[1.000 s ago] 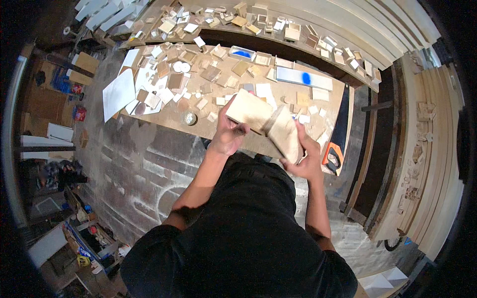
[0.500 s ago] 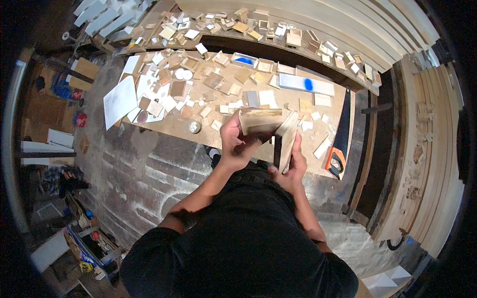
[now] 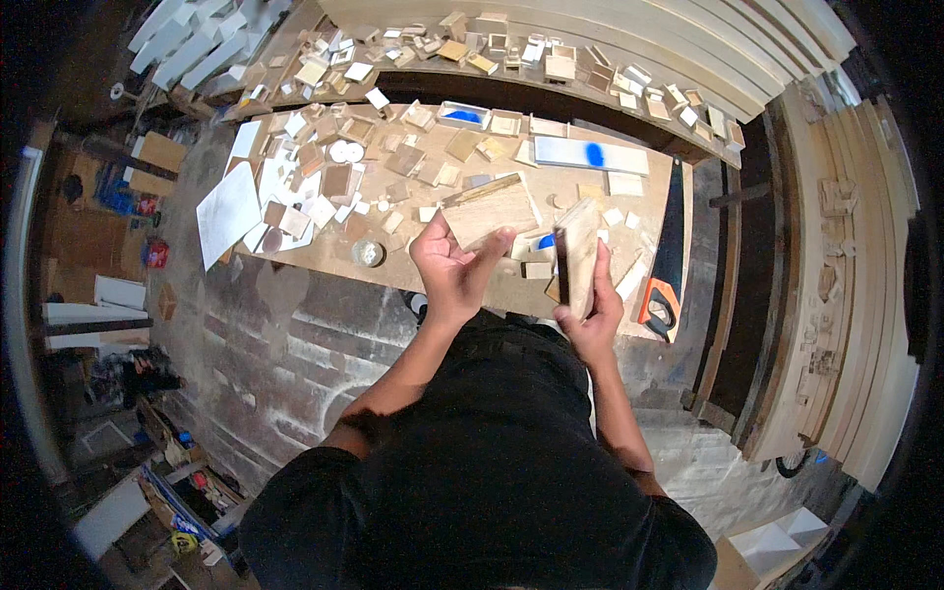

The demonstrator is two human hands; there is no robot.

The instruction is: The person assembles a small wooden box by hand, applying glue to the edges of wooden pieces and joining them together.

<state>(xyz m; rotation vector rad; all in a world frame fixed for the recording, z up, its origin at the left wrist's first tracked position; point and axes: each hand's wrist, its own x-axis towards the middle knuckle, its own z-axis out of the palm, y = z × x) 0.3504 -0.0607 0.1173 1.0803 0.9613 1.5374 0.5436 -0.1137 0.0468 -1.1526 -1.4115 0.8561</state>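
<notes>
While broad wooden piece (image 3: pixel 492 208) is being clamped by left hand (image 3: pixel 451 273), dark-edged block (image 3: pixel 582 258) is being gripped by half-open right hand (image 3: pixel 598 326)

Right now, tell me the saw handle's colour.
Saw handle: orange and black, best seen in the head view.

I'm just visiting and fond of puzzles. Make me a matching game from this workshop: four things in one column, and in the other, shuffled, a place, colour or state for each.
Things
1. Saw
2. Left hand
3. White board
4. Round container

Descriptions
A. Marked with a blue patch
B. By the near edge of the table, left of both hands
C. Has an orange and black handle
D. Holding a wood piece

Pairs: 1-C, 2-D, 3-A, 4-B
</notes>
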